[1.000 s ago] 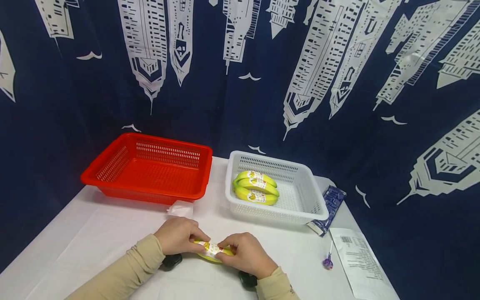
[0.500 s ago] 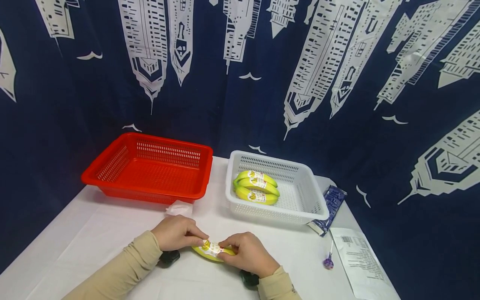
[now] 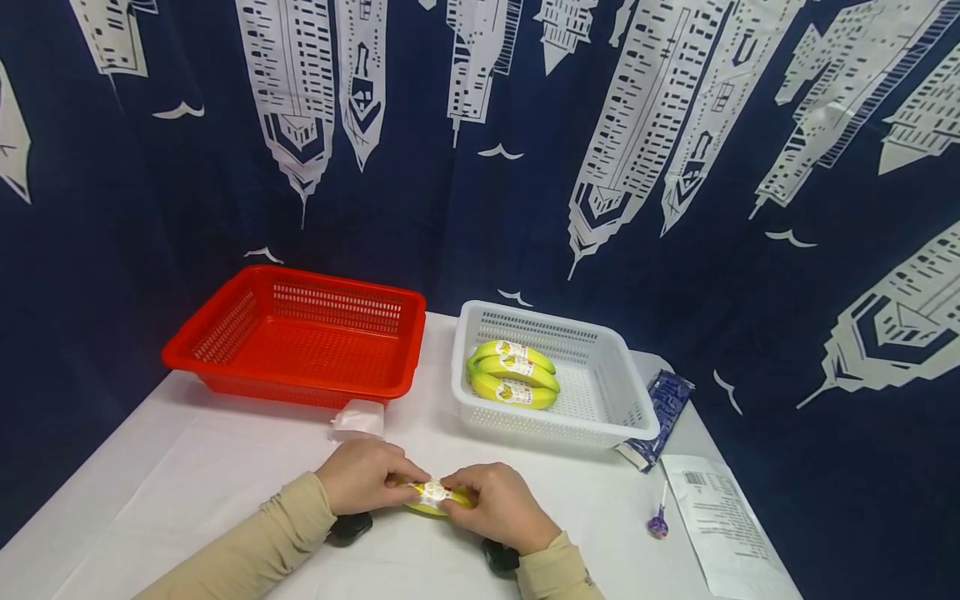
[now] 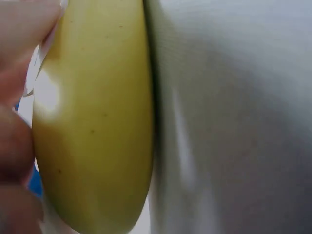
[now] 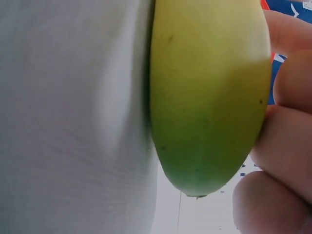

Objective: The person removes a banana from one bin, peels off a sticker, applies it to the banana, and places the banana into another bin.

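Low over the white table, both hands meet at a yellow banana (image 3: 425, 509) with a printed white label (image 3: 432, 492) around its middle. The left hand (image 3: 363, 477) pinches it near the label with thumb and fingers. From the other side the right hand (image 3: 501, 507) grips it, thumb toward me. Close up in the left wrist view, the banana (image 4: 95, 117) shows smooth yellow skin beside the fingers. A greenish tip of the banana (image 5: 207, 102) fills the right wrist view, with curled fingers (image 5: 287, 141) alongside.
A white basket (image 3: 551, 427) holds several labelled bananas (image 3: 513, 375). Left of it stands a red basket (image 3: 300, 387), with a crumpled white tissue (image 3: 358, 417) in front. At right lie a blue packet (image 3: 662, 417), a lollipop (image 3: 657, 523) and a white printed packet (image 3: 716, 525).
The left hand slid slightly left along the banana, then came back right, closer to the right hand. The banana has turned a little and its label has shifted slightly right. The right hand barely moved.
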`<state>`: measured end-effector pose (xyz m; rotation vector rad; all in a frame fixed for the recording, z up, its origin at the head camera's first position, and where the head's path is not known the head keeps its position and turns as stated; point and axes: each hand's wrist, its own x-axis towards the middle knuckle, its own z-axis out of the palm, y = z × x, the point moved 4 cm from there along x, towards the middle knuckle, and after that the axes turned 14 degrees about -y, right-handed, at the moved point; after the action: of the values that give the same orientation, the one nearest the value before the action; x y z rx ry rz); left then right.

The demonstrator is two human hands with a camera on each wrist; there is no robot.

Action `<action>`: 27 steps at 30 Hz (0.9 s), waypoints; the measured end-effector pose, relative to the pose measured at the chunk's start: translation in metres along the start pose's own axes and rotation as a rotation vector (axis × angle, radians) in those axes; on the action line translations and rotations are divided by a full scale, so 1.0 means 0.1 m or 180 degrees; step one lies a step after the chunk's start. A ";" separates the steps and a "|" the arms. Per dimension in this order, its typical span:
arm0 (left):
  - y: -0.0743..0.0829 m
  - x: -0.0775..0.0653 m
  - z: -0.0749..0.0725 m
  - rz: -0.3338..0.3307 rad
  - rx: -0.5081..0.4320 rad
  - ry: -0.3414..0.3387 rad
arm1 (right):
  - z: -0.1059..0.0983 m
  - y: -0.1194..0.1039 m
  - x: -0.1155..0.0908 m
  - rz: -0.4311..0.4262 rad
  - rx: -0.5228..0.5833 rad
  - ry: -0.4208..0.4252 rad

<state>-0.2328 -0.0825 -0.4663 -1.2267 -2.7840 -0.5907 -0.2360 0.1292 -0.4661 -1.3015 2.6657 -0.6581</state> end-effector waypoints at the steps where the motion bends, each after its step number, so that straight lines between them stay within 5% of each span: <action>1: -0.02 0.00 0.00 -0.0101 -0.0035 -0.0054 | 0.00 0.00 0.00 0.0020 0.0011 -0.0003; 6: -0.14 -0.04 -0.04 -0.0584 -0.0316 -0.0303 | -0.03 0.03 -0.02 0.0135 0.0089 -0.0013; 11: -0.25 -0.09 -0.03 -0.0837 -0.0455 -0.0459 | -0.04 0.06 -0.04 0.0193 0.0126 -0.0039; 23: -0.25 -0.09 -0.05 -0.0845 -0.0502 -0.0432 | -0.07 0.11 -0.07 0.0251 0.0222 -0.0106; 27: -0.26 -0.08 -0.06 -0.0858 -0.0543 -0.0468 | -0.07 0.19 -0.10 0.0308 0.0518 -0.0077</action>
<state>-0.2461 -0.1062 -0.4711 -0.9596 -3.1078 -0.8005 -0.2454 0.1491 -0.4689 -1.1245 2.5749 -0.8209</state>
